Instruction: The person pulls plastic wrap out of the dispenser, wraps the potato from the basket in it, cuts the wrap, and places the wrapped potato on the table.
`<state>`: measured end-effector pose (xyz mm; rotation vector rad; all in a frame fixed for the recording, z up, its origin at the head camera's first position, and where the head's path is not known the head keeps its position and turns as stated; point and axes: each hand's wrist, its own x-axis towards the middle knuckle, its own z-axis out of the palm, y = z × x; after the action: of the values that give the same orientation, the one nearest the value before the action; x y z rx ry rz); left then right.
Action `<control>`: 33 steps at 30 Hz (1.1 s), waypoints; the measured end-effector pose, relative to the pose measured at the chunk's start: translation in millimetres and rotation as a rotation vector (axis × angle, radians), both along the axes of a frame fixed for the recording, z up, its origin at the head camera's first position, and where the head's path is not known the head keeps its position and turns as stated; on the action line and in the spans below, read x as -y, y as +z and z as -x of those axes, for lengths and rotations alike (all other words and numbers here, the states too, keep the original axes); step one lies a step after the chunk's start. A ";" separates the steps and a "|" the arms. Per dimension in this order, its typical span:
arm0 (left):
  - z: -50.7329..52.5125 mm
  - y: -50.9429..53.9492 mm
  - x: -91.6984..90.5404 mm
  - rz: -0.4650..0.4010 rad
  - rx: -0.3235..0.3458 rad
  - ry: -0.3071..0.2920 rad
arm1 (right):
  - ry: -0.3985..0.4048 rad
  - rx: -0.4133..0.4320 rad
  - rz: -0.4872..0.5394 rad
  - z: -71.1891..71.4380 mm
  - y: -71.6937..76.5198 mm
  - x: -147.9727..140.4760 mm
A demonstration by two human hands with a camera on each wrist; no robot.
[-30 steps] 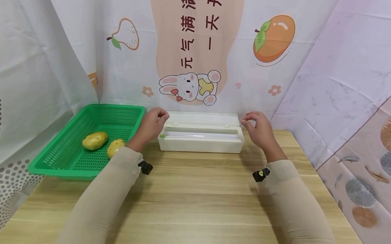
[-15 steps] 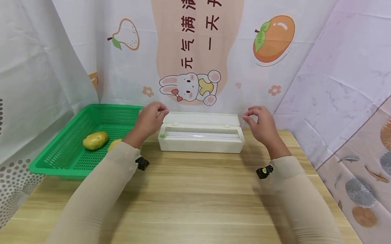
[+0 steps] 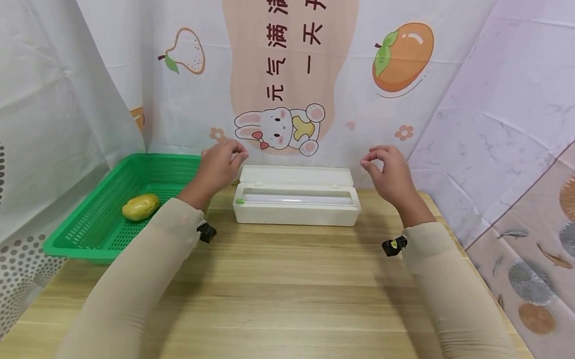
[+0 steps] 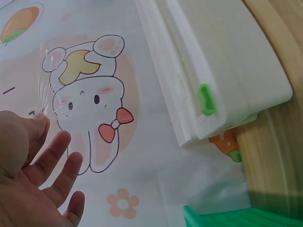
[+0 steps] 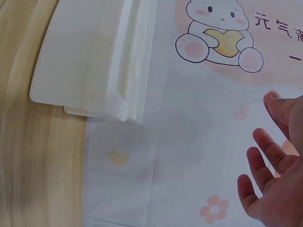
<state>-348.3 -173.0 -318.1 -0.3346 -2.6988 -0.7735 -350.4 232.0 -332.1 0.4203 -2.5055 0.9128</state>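
At the back of the table stands a long white cling film dispenser box (image 3: 295, 216), its lid (image 3: 298, 174) raised. A roll (image 3: 296, 199) lies in it, and a green cutter slide (image 4: 205, 100) sits at its left end. Above the box's left end, my left hand (image 3: 220, 165) pinches transparent cling film (image 4: 46, 97), which wrinkles out from the thumb. My right hand (image 3: 389, 174), above the right end, pinches the film's other side; only a faint glint shows by the thumb. Between the hands the sheet is hardly visible in the head view.
A green plastic basket (image 3: 80, 237) stands at the left with a potato (image 3: 140, 207) in it. My left forearm hides part of the basket. The wooden tabletop (image 3: 280, 290) stretches in front; printed curtains (image 3: 187, 111) hang close behind and at the sides.
Both hands have risen from beside the box's ends and spread slightly apart, still pinching. The dispenser has stayed in place. A second potato, seen earlier, is now hidden by the left arm.
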 end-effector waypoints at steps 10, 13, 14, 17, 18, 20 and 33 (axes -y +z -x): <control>2.0 15.8 -1.8 -0.015 -0.014 0.010 | -0.004 -0.024 0.012 1.2 16.5 2.0; 1.6 21.1 -2.6 -0.013 -0.023 0.014 | -0.001 -0.030 0.017 1.2 21.7 2.5; 1.7 22.7 -2.9 -0.009 -0.025 0.015 | -0.004 -0.030 0.015 1.0 23.4 2.5; 2.3 27.5 -4.3 -0.005 -0.029 0.017 | -0.010 -0.023 0.015 0.6 28.0 2.7; 2.6 28.9 -4.8 -0.004 -0.030 0.018 | -0.014 -0.018 0.014 0.0 29.4 2.8; 3.7 31.4 -5.4 0.000 -0.036 0.021 | -0.022 -0.006 0.015 -0.8 32.4 2.7; 3.0 45.1 -4.1 -0.022 -0.058 0.028 | -0.027 -0.028 0.021 -5.1 49.9 3.6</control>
<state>-351.3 -168.8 -273.0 -0.3091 -2.6339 -0.7726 -345.3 228.4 -282.3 0.3886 -2.4686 0.9155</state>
